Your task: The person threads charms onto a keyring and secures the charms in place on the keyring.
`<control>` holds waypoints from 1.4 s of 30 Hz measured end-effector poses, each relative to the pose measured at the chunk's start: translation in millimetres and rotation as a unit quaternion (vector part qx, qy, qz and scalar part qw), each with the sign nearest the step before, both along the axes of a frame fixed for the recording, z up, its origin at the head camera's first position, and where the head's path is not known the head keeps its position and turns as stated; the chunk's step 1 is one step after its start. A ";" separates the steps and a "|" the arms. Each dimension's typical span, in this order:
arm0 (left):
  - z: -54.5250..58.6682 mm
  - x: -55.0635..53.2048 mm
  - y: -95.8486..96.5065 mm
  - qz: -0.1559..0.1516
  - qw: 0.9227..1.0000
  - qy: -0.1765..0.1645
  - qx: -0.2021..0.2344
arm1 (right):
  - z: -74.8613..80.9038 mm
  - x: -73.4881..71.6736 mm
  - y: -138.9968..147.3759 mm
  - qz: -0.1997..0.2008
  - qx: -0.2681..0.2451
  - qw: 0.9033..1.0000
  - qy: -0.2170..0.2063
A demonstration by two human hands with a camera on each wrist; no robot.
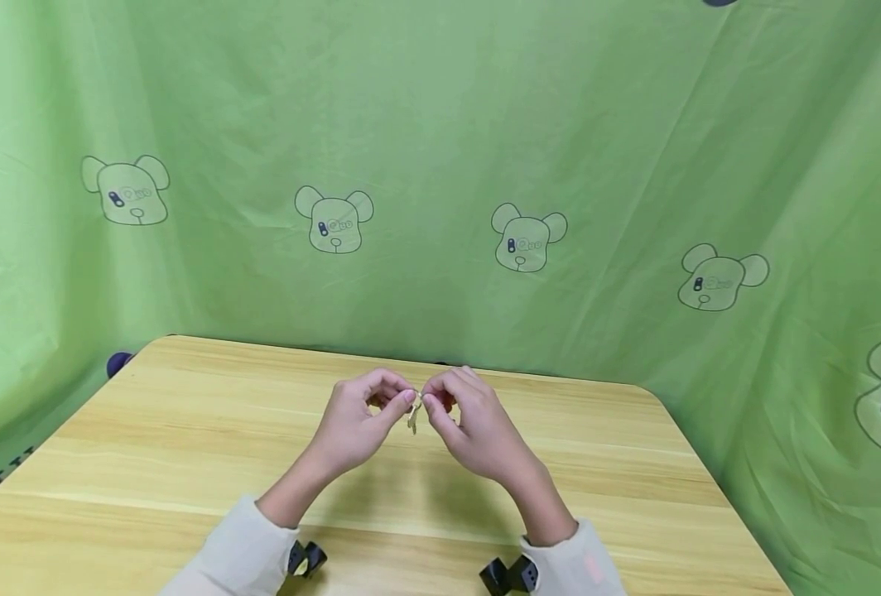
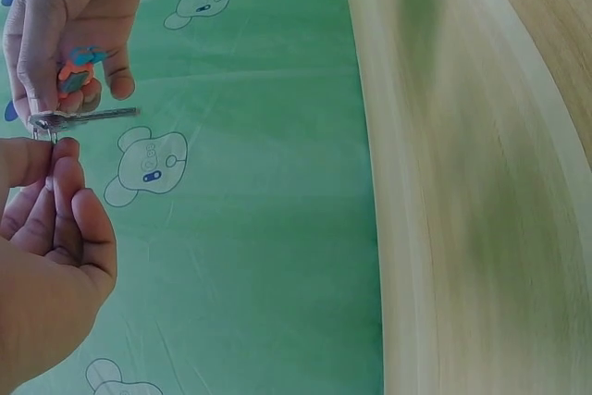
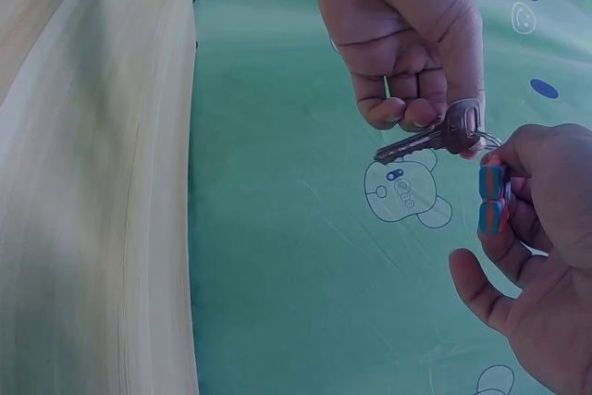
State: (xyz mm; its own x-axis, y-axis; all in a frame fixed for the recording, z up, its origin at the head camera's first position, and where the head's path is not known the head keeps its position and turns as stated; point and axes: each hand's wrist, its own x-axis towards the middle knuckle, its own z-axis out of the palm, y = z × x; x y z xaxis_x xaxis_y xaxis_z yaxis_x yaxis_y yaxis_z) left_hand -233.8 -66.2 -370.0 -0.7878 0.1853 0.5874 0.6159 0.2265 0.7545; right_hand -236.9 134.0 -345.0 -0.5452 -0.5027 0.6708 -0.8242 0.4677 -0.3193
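Above the table, my left hand and right hand meet fingertip to fingertip at a small metal key ring. Thumb and fingers of the left hand pinch one side of the ring. The right hand pinches the other side, its fingers curled about a small orange and teal charm. From the ring hangs a metal key, its blade pointing away from the fingers in the right wrist view. In the head view the key looks brassy. Fingers partly hide the ring and charm.
Beneath both hands lies a light wood-grain table with rounded far corners. A green curtain printed with bear heads hangs behind and at the sides. Black wrist cameras sit at the pale sleeves.
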 end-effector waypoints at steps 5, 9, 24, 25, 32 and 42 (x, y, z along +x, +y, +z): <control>-1.0 -0.5 0.1 0.000 1.000 0.004 0.011 | 0.6 -0.5 -0.9 0.009 0.000 1.000 0.009; -1.3 -1.3 0.2 0.010 1.000 0.003 0.015 | 1.0 -0.3 -1.4 0.014 0.000 1.000 0.009; 1.6 -0.4 0.8 -0.005 1.000 -0.019 0.007 | 2.0 1.1 -0.6 -0.005 0.005 1.000 -0.001; 1.1 -0.8 0.8 -0.005 1.000 -0.017 0.006 | 1.8 0.8 -0.6 -0.006 0.006 1.000 -0.001; -3.0 -2.1 0.5 -0.005 1.000 -0.005 0.006 | -0.3 -0.8 -0.8 0.000 0.006 1.000 0.001; -2.1 -1.3 0.1 0.003 1.000 0.001 0.006 | 1.2 1.0 -2.0 0.002 0.009 1.000 -0.007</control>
